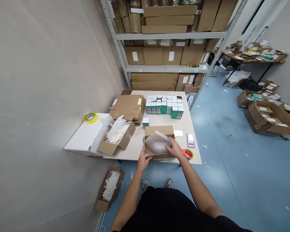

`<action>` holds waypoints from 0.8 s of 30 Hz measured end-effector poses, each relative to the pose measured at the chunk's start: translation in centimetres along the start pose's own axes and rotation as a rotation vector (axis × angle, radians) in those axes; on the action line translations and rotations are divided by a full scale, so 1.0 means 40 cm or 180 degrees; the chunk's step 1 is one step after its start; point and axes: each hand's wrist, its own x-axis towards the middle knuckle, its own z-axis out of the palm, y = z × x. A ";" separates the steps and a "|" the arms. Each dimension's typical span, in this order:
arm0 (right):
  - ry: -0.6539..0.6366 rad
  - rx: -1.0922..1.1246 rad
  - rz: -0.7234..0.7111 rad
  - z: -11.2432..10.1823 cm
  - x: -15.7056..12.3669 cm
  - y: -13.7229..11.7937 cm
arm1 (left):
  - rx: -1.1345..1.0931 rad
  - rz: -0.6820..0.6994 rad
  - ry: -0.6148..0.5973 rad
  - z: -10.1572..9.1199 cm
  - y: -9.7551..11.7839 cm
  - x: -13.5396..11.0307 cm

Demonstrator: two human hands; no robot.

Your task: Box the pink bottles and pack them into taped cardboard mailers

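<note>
An opened cardboard box stands at the front edge of the table, its back flap raised. Inside it lies a whitish sheet of packing foam, tilted and partly out of the box. My left hand grips the box's front left corner, thumb over the rim. On the right, my right hand has its fingers on the foam sheet by the box's right wall. A single small white-and-green carton sits just behind the box. Beyond it are several more green-and-white cartons in rows.
Flattened cardboard is stacked at the back left, behind a box of white packing material. Yellow tape lies on a white box. An orange tape dispenser and a purple pack are at right. Shelving stands behind.
</note>
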 end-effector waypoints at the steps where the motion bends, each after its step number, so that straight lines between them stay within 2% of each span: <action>1: 0.0062 0.0059 0.0043 -0.020 -0.008 0.012 | -0.0006 0.0018 -0.0029 0.010 0.004 0.008; 7: 0.0249 0.0278 0.0160 -0.093 -0.004 0.042 | 0.0010 0.0178 -0.0156 0.040 0.012 0.090; 13: 0.0281 0.0447 0.0234 -0.106 0.059 0.024 | 0.0254 0.0302 -0.0456 0.033 0.003 0.258; 16: 0.0300 0.0461 0.0267 -0.090 0.103 0.008 | 0.0517 0.0201 -0.0642 0.027 -0.010 0.336; 19: 0.0284 0.0428 0.0285 -0.057 0.157 -0.012 | 0.0773 0.0148 -0.0801 0.012 -0.030 0.381; 24: 0.0219 0.0765 0.0413 0.037 0.274 -0.051 | 0.0793 0.0569 -0.0967 -0.025 -0.065 0.420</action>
